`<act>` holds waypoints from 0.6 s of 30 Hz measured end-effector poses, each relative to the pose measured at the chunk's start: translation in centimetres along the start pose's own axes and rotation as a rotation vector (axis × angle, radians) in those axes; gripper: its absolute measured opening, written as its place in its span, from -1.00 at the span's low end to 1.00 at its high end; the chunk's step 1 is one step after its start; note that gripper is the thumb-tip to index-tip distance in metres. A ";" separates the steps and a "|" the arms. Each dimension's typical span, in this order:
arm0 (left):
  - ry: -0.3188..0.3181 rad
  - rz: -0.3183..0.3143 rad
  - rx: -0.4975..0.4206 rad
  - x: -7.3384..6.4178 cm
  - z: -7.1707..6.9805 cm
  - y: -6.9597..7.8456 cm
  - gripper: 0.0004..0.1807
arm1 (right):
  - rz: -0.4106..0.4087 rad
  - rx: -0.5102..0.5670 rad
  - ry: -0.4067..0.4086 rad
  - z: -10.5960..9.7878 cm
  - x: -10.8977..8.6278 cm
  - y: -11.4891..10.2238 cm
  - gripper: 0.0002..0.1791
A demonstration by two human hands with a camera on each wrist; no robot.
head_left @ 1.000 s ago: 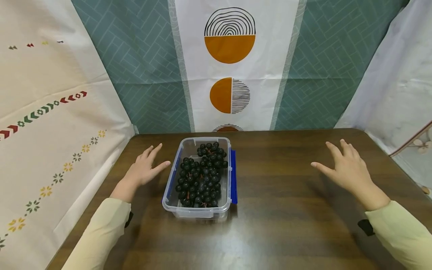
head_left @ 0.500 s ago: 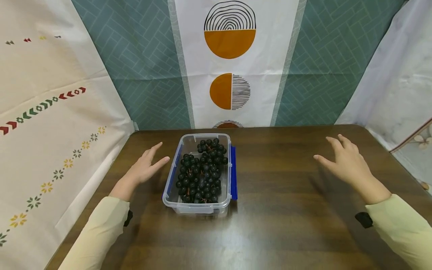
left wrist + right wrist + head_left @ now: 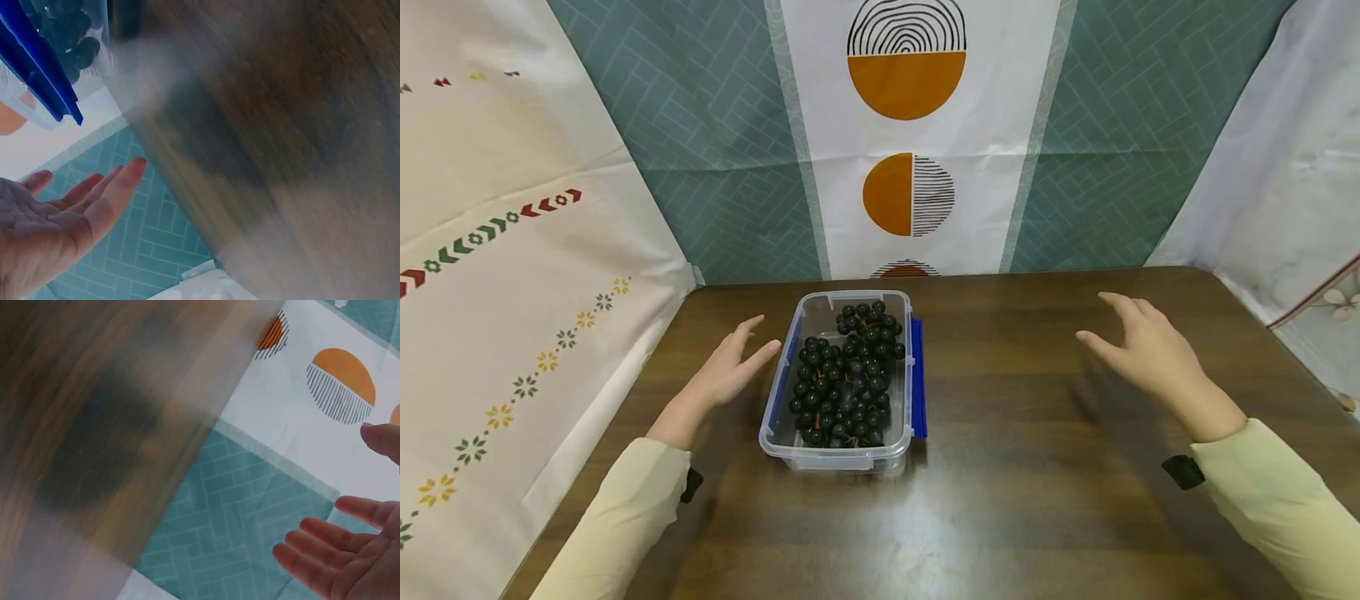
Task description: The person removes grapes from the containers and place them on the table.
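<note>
A clear plastic food container (image 3: 835,461) stands left of centre on the wooden table, lidless on top, with dark grapes (image 3: 846,383) in bunches inside. Blue flaps show along its sides, the right one (image 3: 918,379) hanging down; a blue flap (image 3: 40,65) also shows in the left wrist view. My left hand (image 3: 722,371) is held just left of the container, fingers extended and thumb toward the rim, holding nothing. Well to the right, my right hand (image 3: 1150,354) hovers above the table with fingers spread and relaxed, also holding nothing.
The dark wooden table (image 3: 1000,500) reaches back to a teal and white patterned cloth (image 3: 917,125). A cream embroidered cloth (image 3: 512,250) borders the left side, and a whitish cloth (image 3: 1262,192) the right.
My right hand has shifted slightly left toward the container. The left hand stays nearly in place beside it. The whole head view has tilted slightly downward.
</note>
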State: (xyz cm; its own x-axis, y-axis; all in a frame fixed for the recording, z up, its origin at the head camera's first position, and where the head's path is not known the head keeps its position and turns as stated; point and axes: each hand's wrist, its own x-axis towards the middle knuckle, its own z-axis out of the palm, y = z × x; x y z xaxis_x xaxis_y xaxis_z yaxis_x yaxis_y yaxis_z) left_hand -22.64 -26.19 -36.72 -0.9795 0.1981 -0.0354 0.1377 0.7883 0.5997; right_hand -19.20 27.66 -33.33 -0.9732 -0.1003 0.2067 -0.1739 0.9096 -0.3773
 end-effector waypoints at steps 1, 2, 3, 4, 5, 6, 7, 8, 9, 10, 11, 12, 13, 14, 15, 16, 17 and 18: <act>0.000 0.000 -0.007 0.0 0.0 0.2 -0.18 | -0.007 0.003 0.009 0.0 0.0 -0.2 -0.19; 0.001 -0.001 -0.014 0.0 0.0 0.3 -0.19 | -0.011 0.006 0.016 0.1 0.0 -0.3 -0.19; 0.001 -0.001 -0.025 0.0 0.0 0.4 -0.20 | -0.015 0.009 0.022 0.1 0.0 -0.4 -0.20; -0.005 -0.006 -0.045 -0.1 0.0 0.6 -0.20 | -0.018 0.010 0.029 0.1 0.0 -0.6 -0.20; -0.011 -0.013 -0.073 -0.1 -0.1 0.7 -0.21 | -0.017 0.011 0.036 0.2 0.1 -0.7 -0.20; -0.019 -0.022 -0.107 -0.2 -0.1 0.8 -0.21 | -0.016 0.015 0.042 0.2 0.1 -0.8 -0.20; -0.028 -0.032 -0.145 -0.2 -0.2 0.8 -0.21 | -0.014 0.017 0.049 0.2 0.1 -0.9 -0.19; -0.036 -0.044 -0.182 -0.3 -0.2 0.9 -0.22 | -0.009 0.020 0.055 0.3 0.2 -1.1 -0.19; -0.044 -0.057 -0.218 -0.3 -0.3 0.9 -0.22 | -0.007 0.025 0.062 0.3 0.2 -1.2 -0.19; -0.050 -0.070 -0.252 -0.4 -0.3 0.9 -0.21 | -0.004 0.031 0.069 0.4 0.2 -1.4 -0.19; -0.052 -0.082 -0.283 -0.4 -0.4 0.9 -0.21 | 0.000 0.039 0.074 0.4 0.3 -1.6 -0.19; -0.054 -0.092 -0.308 -0.4 -0.4 0.9 -0.21 | -0.001 0.047 0.078 0.5 0.3 -1.8 -0.20; -0.054 -0.099 -0.332 -0.4 -0.4 0.9 -0.21 | -0.002 0.054 0.082 0.6 0.3 -1.9 -0.20; -0.053 -0.105 -0.353 -0.4 -0.4 0.8 -0.21 | 0.001 0.064 0.082 0.6 0.3 -2.1 -0.20; -0.053 -0.111 -0.377 -0.5 -0.4 0.9 -0.21 | 0.002 0.071 0.084 0.7 0.3 -2.3 -0.20; -0.056 -0.118 -0.407 -0.5 -0.4 0.9 -0.21 | 0.004 0.076 0.085 0.7 0.3 -2.5 -0.21; -0.062 -0.129 -0.442 -0.5 -0.4 0.9 -0.21 | 0.005 0.082 0.086 0.8 0.2 -2.8 -0.21; -0.071 -0.139 -0.475 -0.5 -0.4 0.9 -0.20 | 0.006 0.086 0.088 0.8 0.1 -3.0 -0.22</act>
State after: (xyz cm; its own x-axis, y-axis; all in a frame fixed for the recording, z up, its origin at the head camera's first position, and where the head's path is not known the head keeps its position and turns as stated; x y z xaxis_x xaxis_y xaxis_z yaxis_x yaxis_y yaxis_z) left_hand -22.11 -25.76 -35.85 -0.9693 0.1620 -0.1851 -0.0916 0.4607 0.8828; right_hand -18.93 24.56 -32.91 -0.9578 -0.0561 0.2818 -0.1845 0.8718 -0.4537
